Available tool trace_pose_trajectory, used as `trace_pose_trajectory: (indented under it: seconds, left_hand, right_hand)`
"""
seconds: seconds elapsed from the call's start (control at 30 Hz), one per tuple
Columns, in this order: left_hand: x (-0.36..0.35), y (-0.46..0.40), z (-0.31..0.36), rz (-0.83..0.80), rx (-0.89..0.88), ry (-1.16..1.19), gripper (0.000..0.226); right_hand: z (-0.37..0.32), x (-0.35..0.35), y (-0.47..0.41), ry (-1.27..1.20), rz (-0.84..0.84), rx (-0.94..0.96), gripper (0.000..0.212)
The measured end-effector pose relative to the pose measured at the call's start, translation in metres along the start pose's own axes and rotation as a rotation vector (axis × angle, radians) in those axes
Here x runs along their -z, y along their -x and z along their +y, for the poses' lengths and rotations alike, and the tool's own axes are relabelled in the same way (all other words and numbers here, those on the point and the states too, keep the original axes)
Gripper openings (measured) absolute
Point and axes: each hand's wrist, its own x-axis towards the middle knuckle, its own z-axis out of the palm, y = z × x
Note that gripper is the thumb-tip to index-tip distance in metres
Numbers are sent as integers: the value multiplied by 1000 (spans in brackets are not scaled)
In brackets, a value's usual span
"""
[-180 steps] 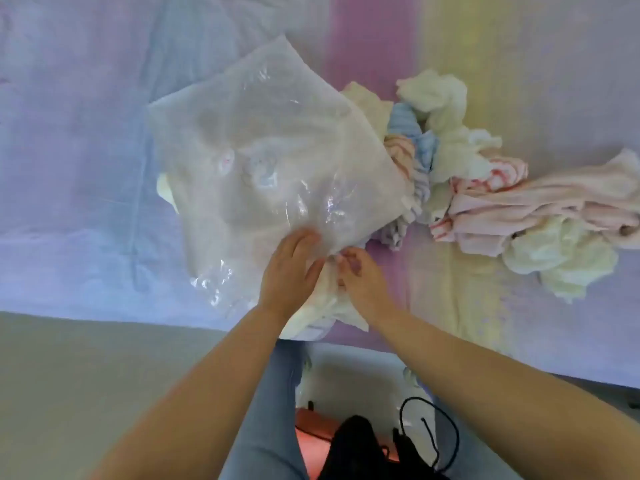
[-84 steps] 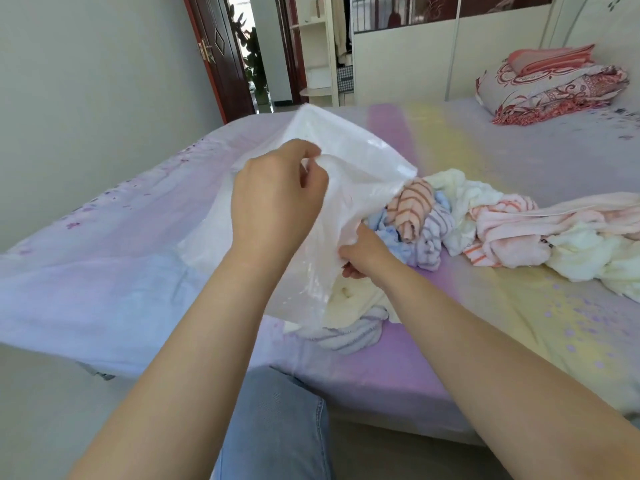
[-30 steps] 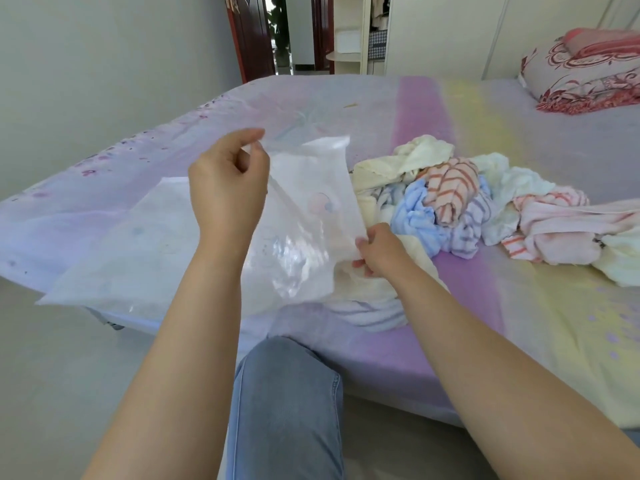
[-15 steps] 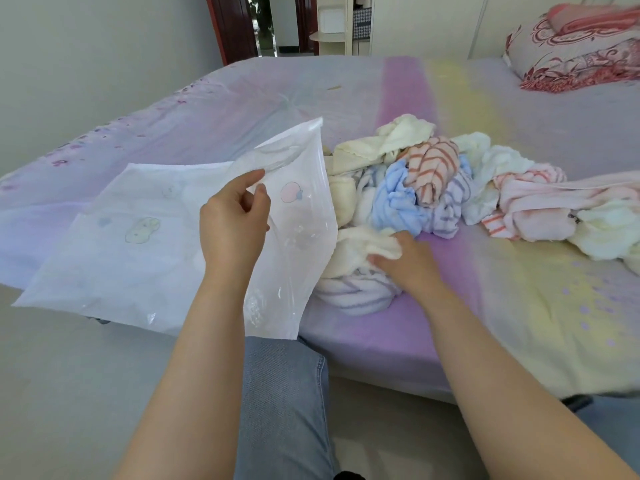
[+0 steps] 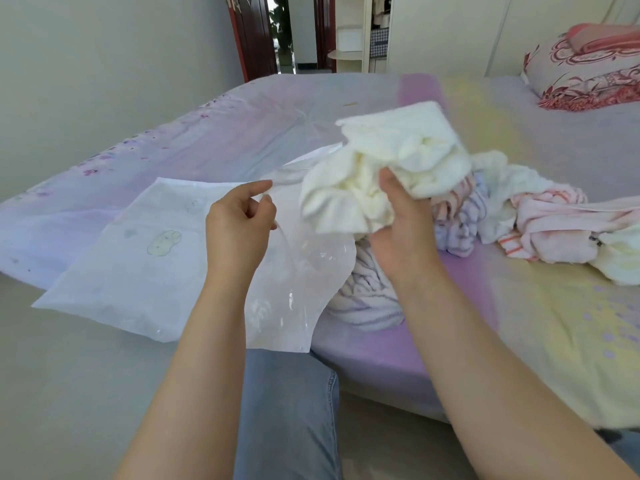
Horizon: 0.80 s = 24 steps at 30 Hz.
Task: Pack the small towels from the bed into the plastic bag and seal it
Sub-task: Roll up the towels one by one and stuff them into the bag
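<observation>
Early stage: right hand point(image 5: 401, 233), grip bunching a cream towel point(image 5: 384, 174), nears the empty plastic bag point(image 5: 166, 258), whose edge the left hand point(image 5: 239, 226) pinches; the towel pile point(image 5: 519, 216) right of centre is unpacked.

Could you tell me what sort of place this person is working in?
Most likely a home bedroom: a large bed under a pastel sheet, a patterned pillow at its head, and an open doorway behind.

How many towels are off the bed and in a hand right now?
1. A cream towel is lifted in the right hand, beside the plastic bag pinched by the left hand. The other towels lie heaped on the bed, overlapping.
</observation>
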Motion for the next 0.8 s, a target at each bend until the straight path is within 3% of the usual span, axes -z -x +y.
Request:
trace_pose_trajectory:
  seconds: [0.07,0.13,0.2,0.27,0.33,0.4,0.47,0.6,0.67,0.73,0.8]
  left_hand:
    - [9,-8,6,6,-2,19,26]
    - [19,-16,9,14,-13,16,29]
    - [31,-23,11,10,-29,4,32]
    - [40,-26,11,-41,-52,-19,36]
    - [44,-23,12,-130,-78,-54,40]
    - [42,-20,11,-190,-87,-50,42]
    - [41,-18,10,-214,-78,-23,42]
    - [44,-19,1,-219,-56,7,40]
    - [45,-20,-6,-207,-47,17,39]
    - [44,-20,-14,-191,-21,28,37]
    - [40,-20,-19,-172,14,33,34]
  right_hand:
    - [30,-6,4,472,-33,63,37]
    - [58,5,7,907,-179,147,48]
    - [69,21,8,1183,-333,152,67]
    - [69,25,7,1471,-401,186,73]
    - [65,14,4,1817,-417,124,70]
    - [63,-6,-6,1951,-414,-102,69]
    - [73,-30,-19,1843,-456,-200,69]
    - [79,-56,-16,900,-670,-506,95]
    - [71,-47,-7,816,-695,-504,72]
    - [63,-27,-1,846,-501,-285,34]
    - [53,2,3,758,-76,7,25]
